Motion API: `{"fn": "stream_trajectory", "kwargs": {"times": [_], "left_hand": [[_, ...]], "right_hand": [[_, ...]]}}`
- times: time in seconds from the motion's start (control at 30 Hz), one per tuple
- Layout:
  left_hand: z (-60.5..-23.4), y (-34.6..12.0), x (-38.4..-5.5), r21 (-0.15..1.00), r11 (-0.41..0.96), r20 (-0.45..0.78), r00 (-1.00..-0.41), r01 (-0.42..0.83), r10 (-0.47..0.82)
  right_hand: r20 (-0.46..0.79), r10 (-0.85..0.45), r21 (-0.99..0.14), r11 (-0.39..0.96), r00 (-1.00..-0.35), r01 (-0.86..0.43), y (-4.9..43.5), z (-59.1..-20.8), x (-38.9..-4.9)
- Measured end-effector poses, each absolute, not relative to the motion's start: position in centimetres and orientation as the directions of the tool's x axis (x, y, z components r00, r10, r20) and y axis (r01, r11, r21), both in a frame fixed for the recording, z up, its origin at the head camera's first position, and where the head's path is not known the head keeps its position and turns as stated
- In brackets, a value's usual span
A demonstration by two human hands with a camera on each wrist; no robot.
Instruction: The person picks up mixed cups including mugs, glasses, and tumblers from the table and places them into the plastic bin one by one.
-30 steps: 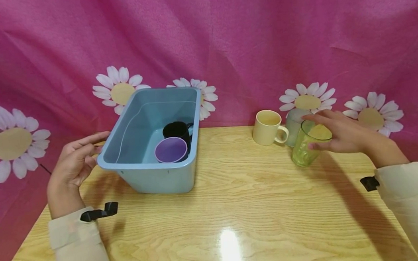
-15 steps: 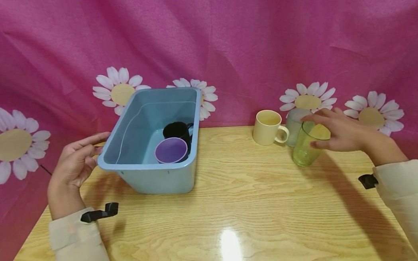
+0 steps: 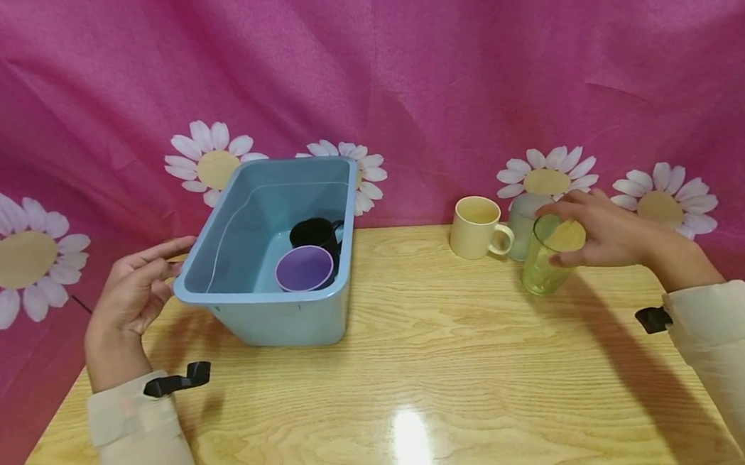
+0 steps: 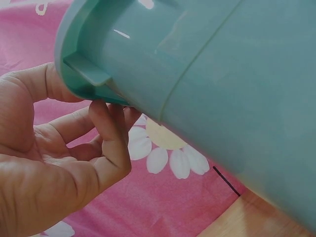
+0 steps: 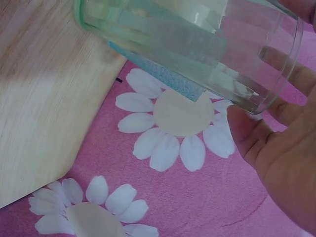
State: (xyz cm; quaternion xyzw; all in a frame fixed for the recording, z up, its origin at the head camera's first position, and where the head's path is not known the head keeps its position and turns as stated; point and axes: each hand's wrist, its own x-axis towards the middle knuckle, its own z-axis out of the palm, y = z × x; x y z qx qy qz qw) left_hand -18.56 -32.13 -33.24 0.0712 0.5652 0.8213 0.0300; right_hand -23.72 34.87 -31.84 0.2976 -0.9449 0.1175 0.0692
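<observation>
- Only small shifts show since the earlier head views: the right hand (image 3: 612, 232) and the rim of the green glass (image 3: 540, 272) sit slightly further left, while the blue tub (image 3: 261, 296) and the left hand (image 3: 123, 290) look unmoved.
- The green glass is on the right side of the wooden surface (image 3: 458, 369), in front of the pale grey cup (image 3: 522, 232) and near the yellow mug (image 3: 471, 237). It overlaps the cup in the head view, so I cannot tell whether they touch, or whether the glass's base bears fully on the wood.
- The right hand's fingers are clamped on the glass at its mouth, thumb on the near side of the rim and the others across from it.
- The glass is tall, smooth and see-through; I judge it stiff, modest in weight, slippery and, if truly glass, easy to chip at the lip.
- A rim hold probably lets the base swing. A lower hold, thumb and fingers opposed on the wall, should be steadier.
- The left hand's fingers curl about the tub's lip near its front left corner, thumb tucked under the edge. The tub is likely light plastic with a little give, and that lip seems its firmest handhold.
- Inside, the purple cup (image 3: 305, 268) and black mug (image 3: 311, 231) sit near the right wall; hard contact with either could chip the glass.
</observation>
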Motion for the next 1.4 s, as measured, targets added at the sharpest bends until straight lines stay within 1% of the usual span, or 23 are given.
{"fn": "stream_trajectory", "kwargs": {"times": [0.2,0.5,0.93,1.03,1.23,1.3,1.4], "left_hand": [[-33.1,-31.9,-18.7,0.935,-0.354,0.082,-0.988,0.032,0.127],[-33.1,-31.9,-18.7,0.940,-0.341,0.061,-0.992,0.018,0.114],[-33.2,-32.3,-18.3,0.946,-0.325,0.040,-0.995,0.007,0.096],[-33.3,-32.3,-18.3,0.943,-0.331,0.040,-0.994,0.004,0.102],[-33.3,-32.1,-18.3,0.943,-0.333,0.057,-0.992,0.018,0.109],[-33.2,-32.0,-18.3,0.943,-0.332,0.068,-0.991,0.027,0.113],[-33.2,-31.9,-18.4,0.943,-0.330,0.074,-0.990,0.031,0.117]], "right_hand": [[0.221,-0.567,-0.165,0.780,-0.794,-0.603,34.6,-31.0,-23.6],[0.281,-0.634,-0.114,0.724,-0.721,-0.681,33.3,-29.1,-24.2],[0.203,-0.641,-0.073,0.744,-0.740,-0.665,30.0,-23.7,-25.1],[0.221,-0.663,-0.066,0.722,-0.716,-0.689,29.2,-22.8,-25.4],[0.269,-0.730,-0.042,0.643,-0.629,-0.765,27.2,-21.2,-26.0],[0.260,-0.738,-0.037,0.637,-0.623,-0.770,26.4,-20.7,-26.0],[0.239,-0.736,-0.038,0.645,-0.633,-0.763,25.2,-19.9,-25.8]]}}
